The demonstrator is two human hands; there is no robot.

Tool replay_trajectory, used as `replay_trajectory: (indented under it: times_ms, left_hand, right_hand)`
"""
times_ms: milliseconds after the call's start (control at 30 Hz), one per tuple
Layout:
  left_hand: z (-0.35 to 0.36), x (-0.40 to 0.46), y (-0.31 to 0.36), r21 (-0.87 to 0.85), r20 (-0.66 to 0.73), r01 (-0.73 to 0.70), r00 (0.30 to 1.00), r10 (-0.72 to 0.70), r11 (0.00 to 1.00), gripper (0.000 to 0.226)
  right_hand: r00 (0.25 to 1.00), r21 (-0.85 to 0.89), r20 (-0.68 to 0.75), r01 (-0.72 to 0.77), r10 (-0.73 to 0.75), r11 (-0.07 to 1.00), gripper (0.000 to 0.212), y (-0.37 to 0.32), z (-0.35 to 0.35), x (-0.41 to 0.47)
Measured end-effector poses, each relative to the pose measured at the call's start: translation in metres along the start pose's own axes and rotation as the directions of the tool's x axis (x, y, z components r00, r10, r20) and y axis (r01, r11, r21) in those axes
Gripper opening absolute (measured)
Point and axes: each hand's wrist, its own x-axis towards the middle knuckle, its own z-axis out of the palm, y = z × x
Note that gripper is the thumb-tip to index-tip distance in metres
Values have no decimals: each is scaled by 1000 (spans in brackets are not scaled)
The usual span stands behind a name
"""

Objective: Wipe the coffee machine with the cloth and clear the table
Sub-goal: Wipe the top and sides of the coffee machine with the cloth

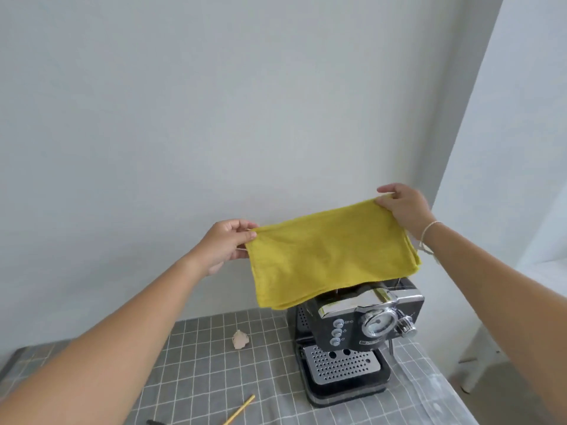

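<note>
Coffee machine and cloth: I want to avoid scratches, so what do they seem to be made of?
The coffee machine looks like dark glossy plastic with polished chrome trim that mirrors the yellow above, plus a perforated, seemingly metal drip tray. The cloth looks like soft matte woven or microfibre fabric; it drapes and folds in layers between the left hand and right hand.

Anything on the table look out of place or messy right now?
Yes: a crumpled beige scrap lies on the grey checked tablecloth left of the coffee machine, and a thin yellow stick lies loose near the front edge. The machine itself looks upright and undamaged.
</note>
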Motion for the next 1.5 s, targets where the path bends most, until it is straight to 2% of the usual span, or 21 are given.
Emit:
replay_trajectory:
  times_ms: [100,133,200,267,400,500,600,733,967,1033,1167,1200,1267,1333,1400,1500]
  left_hand:
    - [32,3,-28,192,-240,33,971,14,981,38]
    - [46,0,-34,214,-277,51,961,11,976,41]
    - [76,-4,-48,149,-251,62,968,-23,987,43]
    - [109,-8,-60,25,-157,108,982,-103,994,45]
    - [145,4,-78,-157,-84,133,986,-147,979,49]
    - [148,17,-76,-299,-87,150,979,-184,942,54]
    - [147,34,-68,-363,-91,163,974,-208,918,52]
    - [144,55,-66,-363,-107,170,969,-222,916,51]
    - [146,51,-72,-354,-72,191,971,-230,916,62]
    - [147,40,-73,-334,-62,167,978,-198,928,67]
    - [151,20,-84,-341,-18,147,987,-162,928,106]
    - [152,14,-85,-345,-8,148,987,-161,927,106]
    - [154,1,-83,-347,-6,127,991,-137,929,91]
    - [156,-8,-84,-356,-14,87,995,-98,930,71]
    - [156,-12,-86,-387,-21,65,997,-80,920,52]
    - [156,-10,-87,-413,-19,53,998,-67,909,50]
  right_hand:
    - [1000,-197,3,3,-3,980,38,11,29,-8]
    - [999,-236,31,28,-21,971,40,16,40,-14]
    - [989,-300,139,89,-49,950,45,23,63,-28]
    - [968,-397,252,108,-5,911,55,30,83,-43]
    - [951,-637,301,150,65,756,78,41,104,-45]
    - [949,-644,305,143,81,752,84,41,109,-31]
    - [938,-648,324,126,122,751,88,38,115,-15]
    - [936,-667,336,156,108,729,87,35,127,-5]
    - [897,-679,434,263,86,685,76,34,125,-7]
    - [874,-677,479,308,82,669,72,33,121,-14]
    - [792,-651,611,506,-6,566,59,32,106,-43]
    - [764,-636,644,559,-33,532,56,33,102,-50]
    - [719,-603,692,626,-65,494,54,33,94,-60]
    - [680,-555,732,635,-46,538,54,31,84,-64]
    - [636,-473,771,602,-29,643,52,31,75,-63]
    - [608,-300,790,487,-72,820,46,38,62,-62]
